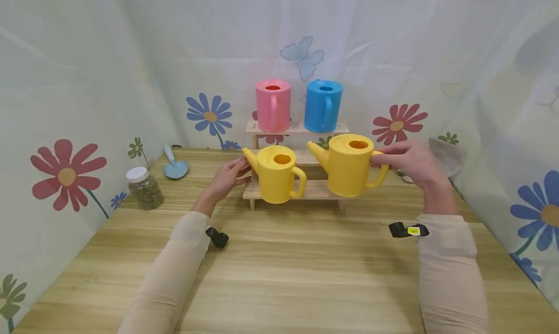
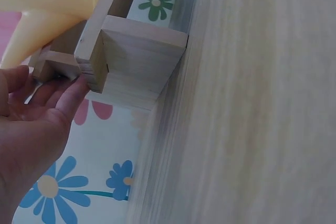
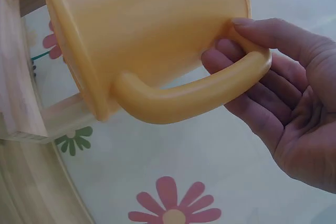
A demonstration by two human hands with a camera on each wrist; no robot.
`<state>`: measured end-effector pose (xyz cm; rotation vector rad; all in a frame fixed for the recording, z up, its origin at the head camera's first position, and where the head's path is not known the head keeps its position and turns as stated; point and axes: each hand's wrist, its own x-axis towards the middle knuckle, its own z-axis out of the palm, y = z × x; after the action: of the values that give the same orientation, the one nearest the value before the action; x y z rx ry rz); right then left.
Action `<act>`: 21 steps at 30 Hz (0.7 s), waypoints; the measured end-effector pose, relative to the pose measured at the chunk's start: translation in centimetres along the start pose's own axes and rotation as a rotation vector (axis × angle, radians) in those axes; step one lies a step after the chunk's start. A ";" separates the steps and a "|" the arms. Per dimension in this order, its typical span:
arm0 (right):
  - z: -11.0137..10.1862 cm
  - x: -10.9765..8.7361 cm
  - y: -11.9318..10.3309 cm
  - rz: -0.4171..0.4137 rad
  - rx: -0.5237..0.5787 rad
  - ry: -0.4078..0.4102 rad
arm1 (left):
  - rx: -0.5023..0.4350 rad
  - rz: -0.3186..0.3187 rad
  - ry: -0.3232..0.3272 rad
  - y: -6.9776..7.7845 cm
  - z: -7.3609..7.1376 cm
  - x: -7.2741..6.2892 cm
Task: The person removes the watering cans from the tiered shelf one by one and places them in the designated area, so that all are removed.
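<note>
In the head view, a yellow watering can (image 1: 276,181) is at the left of the lowest tier of a wooden stepped shelf (image 1: 314,191), spout leftward. My left hand (image 1: 227,178) is beside that spout, its fingertips at the shelf's left end; the left wrist view shows bent fingers (image 2: 71,98) touching the wood and the thumb near the spout. With my right hand (image 1: 412,161) I pinch the top of the handle (image 3: 184,103) of a second yellow watering can (image 1: 349,171). It is upright over the tier's right side, its base apart from the wood in the right wrist view.
On the top tier stand a pink watering can (image 1: 273,108) and a blue watering can (image 1: 323,108). At the table's left are a white-lidded jar (image 1: 146,191) and a light blue hand trowel (image 1: 175,169). Behind my right hand lies a pale grey item (image 1: 447,157). Flowered curtains (image 1: 209,33) surround the table.
</note>
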<state>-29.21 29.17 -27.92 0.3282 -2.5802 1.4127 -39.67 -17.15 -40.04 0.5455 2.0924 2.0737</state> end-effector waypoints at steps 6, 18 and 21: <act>-0.7 -0.6 -0.6 -0.020 0.067 0.119 | -0.020 -0.003 0.001 0.0 0.1 -0.1; -2.8 -2.2 -2.0 -0.081 0.124 0.299 | -0.033 -0.019 0.020 0.1 -0.2 0.0; -3.8 -2.9 -2.0 -0.030 0.116 0.333 | -0.042 -0.023 0.019 0.0 -0.1 0.1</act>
<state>-25.72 31.66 -25.04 0.1330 -2.2255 1.4688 -39.77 -17.22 -39.98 0.4953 2.0498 2.1128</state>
